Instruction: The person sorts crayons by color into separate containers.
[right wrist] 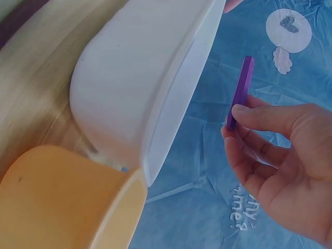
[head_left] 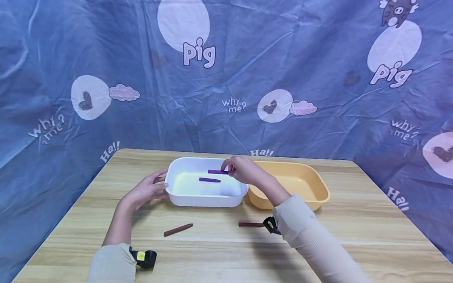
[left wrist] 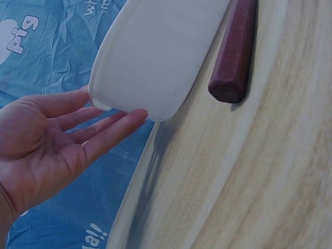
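1. Your right hand (head_left: 244, 169) pinches the held purple stick (head_left: 214, 172) near one end, between thumb and fingertips.
2. In the head view, that stick reaches out to the left of your fingers, its long axis running roughly along the white tub's long side. The right wrist view shows it raised clear of the rim.
3. Below it, inside the white tub (head_left: 206, 200), a second purple stick (head_left: 210, 180) lies nearly parallel; your right hand is much the nearer to it. Judging by this, the height over the tub floor matters most.
4. Your left hand (head_left: 149, 189) has its fingers extended, fingertips touching the tub's left end, not wrapped around anything.
5. The orange tub (head_left: 263, 202) stands just right of the white one.
6. Nearer you on the table (head_left: 201, 261) lie a left brown stick (head_left: 178, 230) and a right brown stick (head_left: 251, 224).
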A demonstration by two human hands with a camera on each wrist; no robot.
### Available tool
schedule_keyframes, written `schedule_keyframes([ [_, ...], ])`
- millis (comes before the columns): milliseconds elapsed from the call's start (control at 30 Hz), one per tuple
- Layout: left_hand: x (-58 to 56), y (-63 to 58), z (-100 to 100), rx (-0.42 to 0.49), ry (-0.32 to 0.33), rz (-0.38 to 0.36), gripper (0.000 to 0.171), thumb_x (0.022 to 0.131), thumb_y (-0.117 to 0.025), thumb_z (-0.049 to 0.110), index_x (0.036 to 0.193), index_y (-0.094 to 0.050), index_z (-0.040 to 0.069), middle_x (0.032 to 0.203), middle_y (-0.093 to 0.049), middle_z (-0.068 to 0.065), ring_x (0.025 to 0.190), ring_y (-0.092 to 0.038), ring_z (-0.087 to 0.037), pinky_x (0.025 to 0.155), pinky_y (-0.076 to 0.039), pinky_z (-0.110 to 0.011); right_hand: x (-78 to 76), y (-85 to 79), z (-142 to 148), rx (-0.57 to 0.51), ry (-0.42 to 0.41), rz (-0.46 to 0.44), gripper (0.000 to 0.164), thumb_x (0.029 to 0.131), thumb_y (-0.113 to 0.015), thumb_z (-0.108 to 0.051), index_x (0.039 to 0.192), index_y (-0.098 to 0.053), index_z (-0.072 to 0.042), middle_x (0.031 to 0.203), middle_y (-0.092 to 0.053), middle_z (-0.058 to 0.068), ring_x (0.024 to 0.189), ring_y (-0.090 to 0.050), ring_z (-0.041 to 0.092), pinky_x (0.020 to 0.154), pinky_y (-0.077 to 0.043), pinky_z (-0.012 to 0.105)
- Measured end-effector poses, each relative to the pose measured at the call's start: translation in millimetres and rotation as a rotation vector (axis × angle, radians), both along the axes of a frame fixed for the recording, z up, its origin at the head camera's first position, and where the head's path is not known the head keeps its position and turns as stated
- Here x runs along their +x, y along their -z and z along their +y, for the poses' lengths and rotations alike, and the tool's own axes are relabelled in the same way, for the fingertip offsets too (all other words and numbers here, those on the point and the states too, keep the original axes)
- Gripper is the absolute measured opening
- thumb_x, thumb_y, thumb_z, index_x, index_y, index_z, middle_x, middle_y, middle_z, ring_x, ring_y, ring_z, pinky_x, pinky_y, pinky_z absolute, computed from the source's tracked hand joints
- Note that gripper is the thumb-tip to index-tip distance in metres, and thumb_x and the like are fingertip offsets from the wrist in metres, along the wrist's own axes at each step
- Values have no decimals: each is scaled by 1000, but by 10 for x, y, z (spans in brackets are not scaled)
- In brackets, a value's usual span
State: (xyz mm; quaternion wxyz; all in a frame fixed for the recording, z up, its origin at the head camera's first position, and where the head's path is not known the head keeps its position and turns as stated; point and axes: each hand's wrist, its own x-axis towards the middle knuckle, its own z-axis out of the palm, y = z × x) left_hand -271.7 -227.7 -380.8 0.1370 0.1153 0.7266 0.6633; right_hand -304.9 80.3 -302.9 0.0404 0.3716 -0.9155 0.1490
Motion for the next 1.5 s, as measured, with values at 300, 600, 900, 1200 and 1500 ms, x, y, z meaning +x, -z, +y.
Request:
schedule_keyframes([
  [300, 20, -8, -11, 2, 9, 0, 60, 93, -42, -4, 142, -7, -10, 138, -17, -38, 118, -35, -50, 91, -46, -49, -147, 40, -192, 31, 28, -53, 28, 79, -57, 11, 94, -72, -7, 78, -63, 4, 70, -54, 17, 61, -48, 23],
  [600, 28, -20, 0, 4, 3, -6, 60, 93, -42, -4, 142, -7, -10, 138, -17, -37, 118, -36, -49, 91, -45, -49, -311, 75, -312, 102, 70, -161, 27, 78, -60, 8, 96, -71, -9, 79, -63, 4, 73, -55, 17, 62, -48, 23],
  [900, 19, -19, -5, 13, 0, -14, 60, 93, -41, -5, 142, -7, -10, 138, -17, -38, 119, -34, -50, 91, -45, -50, -479, 222, -412, 175, 94, -254, 24, 78, -64, 7, 95, -70, -9, 83, -64, 2, 77, -56, 14, 65, -47, 20],
  [1200, 5, -33, 13, 10, -5, -18, 61, 93, -42, -5, 142, -7, -9, 138, -17, -37, 118, -35, -51, 92, -45, -49, -523, 382, -434, 179, 73, -296, 23, 77, -63, 8, 94, -70, -6, 86, -64, 3, 78, -55, 14, 67, -47, 20],
  [1500, -2, -51, -5, 10, -1, -22, 60, 93, -42, -5, 142, -7, -10, 138, -17, -37, 118, -34, -50, 91, -46, -48, -505, 472, -497, 179, 119, -282, 23, 75, -65, 8, 91, -71, -8, 83, -64, 2, 75, -54, 13, 64, -46, 19],
])
